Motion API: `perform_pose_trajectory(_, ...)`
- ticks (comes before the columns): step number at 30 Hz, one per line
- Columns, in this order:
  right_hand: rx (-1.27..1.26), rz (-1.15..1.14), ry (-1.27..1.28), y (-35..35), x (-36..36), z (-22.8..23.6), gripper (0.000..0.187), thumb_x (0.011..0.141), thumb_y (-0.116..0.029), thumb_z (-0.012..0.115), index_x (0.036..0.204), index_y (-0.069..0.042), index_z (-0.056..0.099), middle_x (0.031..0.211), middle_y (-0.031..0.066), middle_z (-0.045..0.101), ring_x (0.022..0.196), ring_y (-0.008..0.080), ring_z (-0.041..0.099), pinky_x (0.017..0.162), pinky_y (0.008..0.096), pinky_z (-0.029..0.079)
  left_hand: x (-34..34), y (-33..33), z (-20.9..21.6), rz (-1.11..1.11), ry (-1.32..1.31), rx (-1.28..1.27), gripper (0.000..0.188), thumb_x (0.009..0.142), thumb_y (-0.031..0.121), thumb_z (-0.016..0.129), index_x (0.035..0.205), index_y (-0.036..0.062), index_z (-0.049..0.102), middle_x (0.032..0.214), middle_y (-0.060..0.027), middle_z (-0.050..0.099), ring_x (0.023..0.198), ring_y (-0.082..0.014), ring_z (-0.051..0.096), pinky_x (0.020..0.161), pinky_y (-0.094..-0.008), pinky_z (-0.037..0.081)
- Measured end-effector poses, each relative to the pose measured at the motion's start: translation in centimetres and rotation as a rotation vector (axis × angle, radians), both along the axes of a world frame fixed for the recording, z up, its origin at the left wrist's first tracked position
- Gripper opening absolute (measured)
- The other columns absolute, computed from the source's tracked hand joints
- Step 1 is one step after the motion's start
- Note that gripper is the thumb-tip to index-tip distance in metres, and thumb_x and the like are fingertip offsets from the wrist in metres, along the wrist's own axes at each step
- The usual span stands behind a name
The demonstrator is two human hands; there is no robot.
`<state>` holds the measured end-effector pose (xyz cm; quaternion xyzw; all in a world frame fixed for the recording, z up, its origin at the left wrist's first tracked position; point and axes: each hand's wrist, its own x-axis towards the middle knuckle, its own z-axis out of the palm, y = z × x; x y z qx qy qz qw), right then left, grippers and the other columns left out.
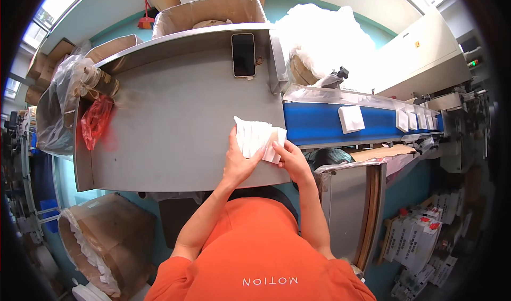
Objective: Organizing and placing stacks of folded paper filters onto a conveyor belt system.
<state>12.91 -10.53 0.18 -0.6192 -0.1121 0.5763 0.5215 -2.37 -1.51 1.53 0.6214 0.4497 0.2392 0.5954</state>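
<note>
Head view: both hands, left hand and right hand, gripping white packet stack on steel table.

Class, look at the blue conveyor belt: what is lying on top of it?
On the blue conveyor belt lie white packets: one large packet alone, then smaller ones bunched at the far end. The belt's continuation under the machine housing is hidden.

Bright daylight enters from windows at the top corners, blowing out white bags; fisheye bending darkens the rim, where detail perhaps blurs.
</note>
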Motion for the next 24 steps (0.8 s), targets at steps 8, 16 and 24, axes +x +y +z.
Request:
perform_pose_trajectory(8, 0.111, -0.246, -0.212, 0.1, -0.4, -3.7, 0.05, 0.097, -0.044, 0.056, 0.112, 0.004, 0.054, 0.099, 0.0107, 0.063, 0.086, 0.0137, 0.061, 0.073, 0.0261, 0.051, 0.6, -0.6, -1.6, -0.094, -0.105, -0.009, 0.083, 0.082, 0.03, 0.074, 0.145, 0.0016, 0.027, 0.13, -0.022, 0.054, 0.119, -0.0312, 0.056, 0.098, -0.0371, 0.046)
perform_pose_trajectory(16, 0.024, -0.147, -0.046, -1.1, 0.1, -2.5, 0.027, 0.096, -0.021, 0.059, 0.116, -0.003, 0.06, 0.099, 0.0037, 0.065, 0.081, 0.0091, 0.061, 0.066, 0.0227, 0.05, 0.4, -0.6, -0.1, -0.042, 0.005, 0.012, 0.081, 0.082, 0.028, 0.074, 0.145, 0.0019, 0.029, 0.129, -0.0207, 0.056, 0.119, -0.0296, 0.057, 0.097, -0.0378, 0.046)
perform_pose_trajectory(24, 0.118, -0.09, -0.401, 1.1, -2.1, 0.3, 0.045, 0.093, -0.037, 0.065, 0.117, 0.001, 0.055, 0.096, 0.0051, 0.062, 0.082, 0.0098, 0.057, 0.072, 0.0242, 0.049, 0.6, -0.9, -0.5, -0.164, -0.086, -0.111, 0.079, 0.083, 0.027, 0.072, 0.146, 0.0014, 0.03, 0.13, -0.0205, 0.055, 0.119, -0.0287, 0.056, 0.098, -0.0374, 0.046)
